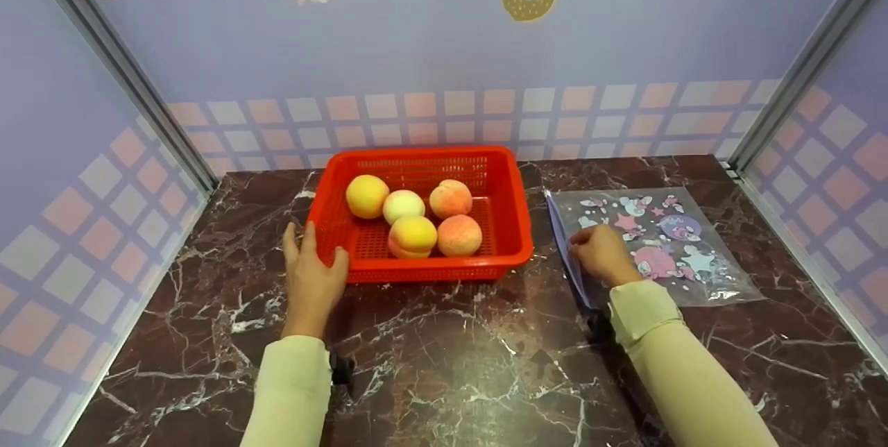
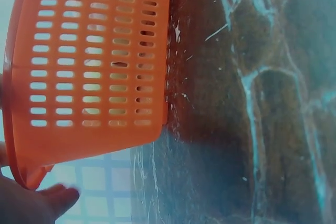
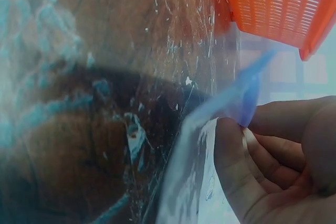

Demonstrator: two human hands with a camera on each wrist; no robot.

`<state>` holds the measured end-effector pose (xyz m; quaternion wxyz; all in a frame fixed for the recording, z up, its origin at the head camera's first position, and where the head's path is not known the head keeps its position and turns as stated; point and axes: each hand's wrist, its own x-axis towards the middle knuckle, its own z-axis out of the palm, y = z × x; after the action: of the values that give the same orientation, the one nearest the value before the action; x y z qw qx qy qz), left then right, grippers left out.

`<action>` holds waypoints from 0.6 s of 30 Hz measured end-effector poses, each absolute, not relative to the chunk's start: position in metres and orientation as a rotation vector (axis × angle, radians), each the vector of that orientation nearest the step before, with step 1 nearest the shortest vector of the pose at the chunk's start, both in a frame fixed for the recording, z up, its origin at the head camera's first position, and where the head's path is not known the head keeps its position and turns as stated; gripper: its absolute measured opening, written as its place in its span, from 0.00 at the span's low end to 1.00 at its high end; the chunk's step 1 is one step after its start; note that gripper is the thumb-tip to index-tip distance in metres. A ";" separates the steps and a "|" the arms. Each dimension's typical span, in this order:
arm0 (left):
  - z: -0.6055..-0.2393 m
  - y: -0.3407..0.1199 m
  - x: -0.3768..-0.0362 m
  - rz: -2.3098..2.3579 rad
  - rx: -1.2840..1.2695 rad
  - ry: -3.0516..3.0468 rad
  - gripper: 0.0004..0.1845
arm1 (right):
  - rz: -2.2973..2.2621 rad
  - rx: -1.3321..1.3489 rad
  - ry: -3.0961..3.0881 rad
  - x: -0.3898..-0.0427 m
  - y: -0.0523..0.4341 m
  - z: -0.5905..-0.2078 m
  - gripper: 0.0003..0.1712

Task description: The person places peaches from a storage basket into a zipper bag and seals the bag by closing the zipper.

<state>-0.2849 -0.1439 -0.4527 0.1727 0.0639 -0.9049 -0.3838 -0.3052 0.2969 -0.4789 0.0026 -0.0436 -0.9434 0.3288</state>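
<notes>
A red perforated plastic basket (image 1: 510, 225) holds several peaches (image 1: 451, 199), some yellow, one paler and some pink-orange. At its front left corner is my left hand (image 1: 312, 284), fingers spread and fairly straight, the thumb by the rim. In the left wrist view, that hand (image 2: 29, 203) shows at the lower left, right at the basket's rim (image 2: 23, 174). My right hand (image 1: 603, 252) pinches the purple edge strip of a clear zip bag (image 1: 694, 225) printed with pink and blue cartoon figures. The strip (image 3: 251, 95) stands raised between thumb and forefinger in the right wrist view.
The bag lies flat on the dark marbled table (image 1: 444, 364), to the right of the basket. Behind the table rises a lilac wall (image 1: 416, 37) with pink and white squares. Side panels with metal corner posts (image 1: 798, 51) close in left and right.
</notes>
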 end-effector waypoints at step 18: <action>-0.441 -0.119 -0.274 -0.963 0.150 -2.480 0.40 | 0.985 -0.138 -2.931 -0.302 0.298 -0.474 0.16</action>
<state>-0.2741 -0.1188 -0.4414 0.2364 0.0548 -0.9043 -0.3513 -0.3018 0.2979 -0.4739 0.0234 -0.0445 -0.9467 0.3181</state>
